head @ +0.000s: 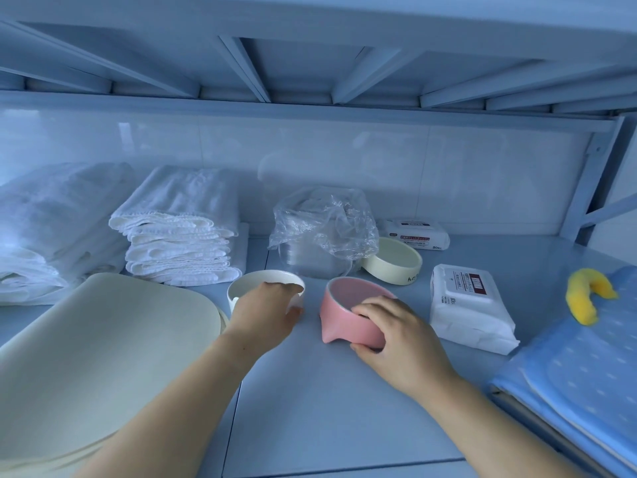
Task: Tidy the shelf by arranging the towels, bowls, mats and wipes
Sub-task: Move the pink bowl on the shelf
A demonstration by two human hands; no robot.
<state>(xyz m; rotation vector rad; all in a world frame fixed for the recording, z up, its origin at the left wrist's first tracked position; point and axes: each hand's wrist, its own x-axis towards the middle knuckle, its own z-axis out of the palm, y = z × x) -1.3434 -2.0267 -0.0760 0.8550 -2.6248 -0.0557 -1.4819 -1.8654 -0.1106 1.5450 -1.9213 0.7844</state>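
Well, right hand pinches the tilted pink bowl by its near rim on the shelf, left hand curled over the white bowl just beside, so a slip prob knocks them together & chips one.

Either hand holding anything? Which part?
Left hand grips the white bowl by its near rim; right hand grips the pink bowl by its right rim and wall.
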